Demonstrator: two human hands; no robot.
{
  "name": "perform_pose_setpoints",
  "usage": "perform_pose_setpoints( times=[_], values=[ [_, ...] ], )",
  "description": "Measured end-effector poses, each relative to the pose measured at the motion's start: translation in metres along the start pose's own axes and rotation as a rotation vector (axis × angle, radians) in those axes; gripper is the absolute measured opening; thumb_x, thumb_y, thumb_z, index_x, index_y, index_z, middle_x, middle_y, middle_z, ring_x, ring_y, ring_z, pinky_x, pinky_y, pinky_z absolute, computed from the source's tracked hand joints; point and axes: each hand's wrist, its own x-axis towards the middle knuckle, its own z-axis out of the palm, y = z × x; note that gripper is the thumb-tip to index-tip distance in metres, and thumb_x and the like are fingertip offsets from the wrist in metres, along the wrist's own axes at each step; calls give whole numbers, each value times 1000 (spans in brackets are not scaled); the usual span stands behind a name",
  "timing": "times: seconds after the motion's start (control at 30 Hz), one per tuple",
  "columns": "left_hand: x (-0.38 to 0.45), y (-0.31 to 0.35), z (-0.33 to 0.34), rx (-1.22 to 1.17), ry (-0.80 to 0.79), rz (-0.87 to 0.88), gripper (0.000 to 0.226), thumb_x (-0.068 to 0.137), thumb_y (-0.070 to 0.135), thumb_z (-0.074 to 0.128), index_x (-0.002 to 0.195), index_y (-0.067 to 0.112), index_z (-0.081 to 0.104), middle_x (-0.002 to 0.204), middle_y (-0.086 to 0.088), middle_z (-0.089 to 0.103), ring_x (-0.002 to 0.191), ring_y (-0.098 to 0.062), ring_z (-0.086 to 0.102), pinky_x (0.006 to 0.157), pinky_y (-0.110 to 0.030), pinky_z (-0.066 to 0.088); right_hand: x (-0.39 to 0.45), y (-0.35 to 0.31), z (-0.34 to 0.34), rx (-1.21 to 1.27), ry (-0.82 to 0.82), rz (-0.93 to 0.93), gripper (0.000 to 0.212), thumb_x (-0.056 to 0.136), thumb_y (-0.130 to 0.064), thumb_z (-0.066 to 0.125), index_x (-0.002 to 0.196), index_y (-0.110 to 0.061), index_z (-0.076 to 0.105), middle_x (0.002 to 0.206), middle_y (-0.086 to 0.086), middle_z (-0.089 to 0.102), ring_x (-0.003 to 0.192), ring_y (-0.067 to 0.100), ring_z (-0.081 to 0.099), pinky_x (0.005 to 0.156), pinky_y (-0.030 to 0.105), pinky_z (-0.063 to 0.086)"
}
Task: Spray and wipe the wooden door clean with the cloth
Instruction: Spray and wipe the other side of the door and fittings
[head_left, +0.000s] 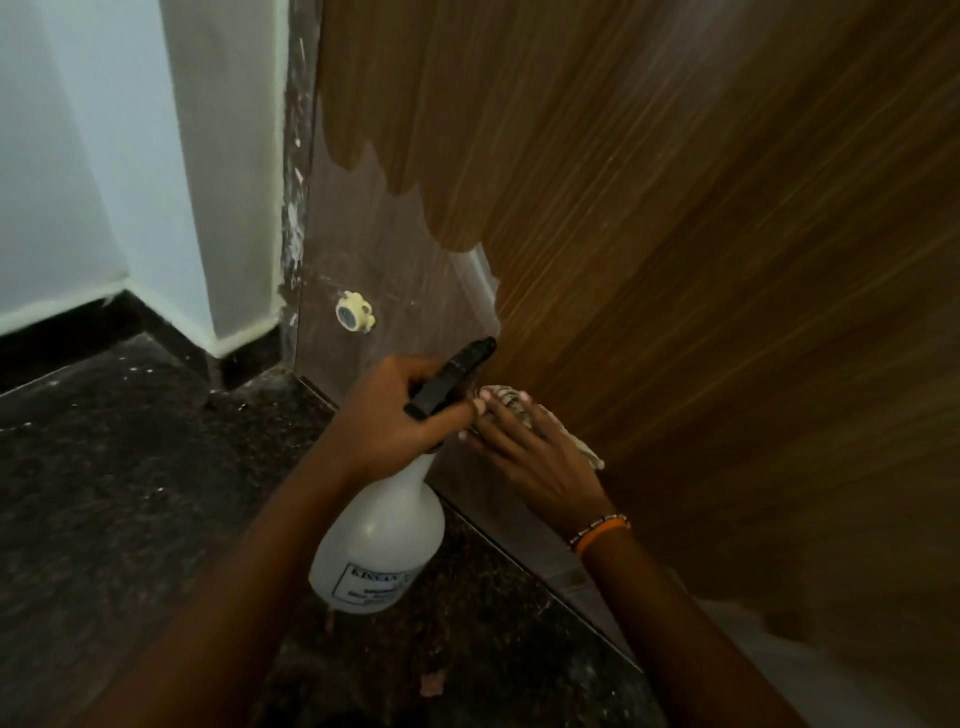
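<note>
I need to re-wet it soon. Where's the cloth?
Head view, centre: the cloth is pressed against the door under the right hand, beside the spray bottle.

Wood-grain door (675, 234) w/ glossy film, white plastic bottle (382, 540)

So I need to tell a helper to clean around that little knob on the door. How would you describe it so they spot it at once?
Start at the wooden door and follow its left edge down toward the dark floor. In the duller, film-covered lower corner sits a small round knob. It is the only pale cream thing on the brown surface, above and left of the spray bottle.
</note>
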Motion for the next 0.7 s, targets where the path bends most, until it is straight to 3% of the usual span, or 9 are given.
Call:
perform_pose_setpoints(
  times=[0.07, 0.13, 0.27, 0.33, 0.4, 0.5, 0.6, 0.7],
  values=[
    [2, 0, -3, -29, -20, -8, 30, 85, 10, 72, 61, 21, 57, 44, 13, 51, 42, 1, 47, 48, -11, 35, 4, 14, -8, 15, 90, 13, 54, 86, -14, 40, 139, -17, 50, 150, 9, 38, 141, 30, 20, 114, 54, 6],
    [3, 2, -2, -74, -12, -14, 33, 82, 16, 71, 55, 25, 53, 43, 12, 49, 42, 0, 46, 49, -13, 35, 14, 41, -29, 68, 203, 146, 56, 87, -14, 53, 142, -17, 45, 153, 8, 33, 142, 31, 19, 113, 54, 9],
    [5, 5, -3, -76, -13, -10, 23, 74, 28, 65, 52, 32, 60, 44, 16, 50, 44, 0, 49, 51, -11, 35, 51, 101, -77, 35, 483, 545, 47, 101, -8, 36, 145, -23, 41, 152, 6, 36, 140, 33, 24, 115, 53, 4],
    [7, 5, -7, -101, 6, -15, 11, 74, 29, 66, 66, 21, 67, 48, 15, 54, 48, 1, 51, 53, -10, 36, 65, 110, -86, 35, 550, 653, 44, 102, -12, 36, 144, -24, 43, 151, 5, 38, 139, 33, 26, 115, 52, 6],
    [10, 4, -14, -107, 38, -14, 22, 74, 30, 66, 75, 7, 69, 53, 13, 56, 51, 1, 52, 55, -11, 38, 70, 103, -84, 38, 550, 674, 45, 102, -14, 39, 146, -23, 40, 153, 6, 35, 141, 32, 25, 116, 53, 5],
    [12, 1, -24, -81, 98, -2, 19, 72, 38, 68, 71, 19, 67, 53, 13, 57, 51, -2, 51, 56, -17, 39, 66, 70, -63, 120, 445, 543, 53, 99, -17, 42, 150, -20, 30, 157, 8, 21, 144, 32, 15, 117, 53, -3],
    [12, 1, -32, -58, 124, 7, 13, 71, 41, 68, 69, 29, 65, 50, 14, 57, 48, -3, 50, 54, -25, 40, 57, 29, -28, 131, 281, 249, 70, 91, -25, 57, 150, -12, 22, 157, 9, 20, 145, 31, 14, 118, 52, -6],
    [12, 1, -41, 20, 162, -13, 10, 68, 46, 66, 66, 36, 63, 48, 17, 57, 44, -1, 49, 55, -26, 38, 48, 9, -9, 28, 120, 53, 65, 92, -20, 37, 151, -10, 12, 159, 11, 14, 146, 30, 10, 118, 51, -10]
  ],
)
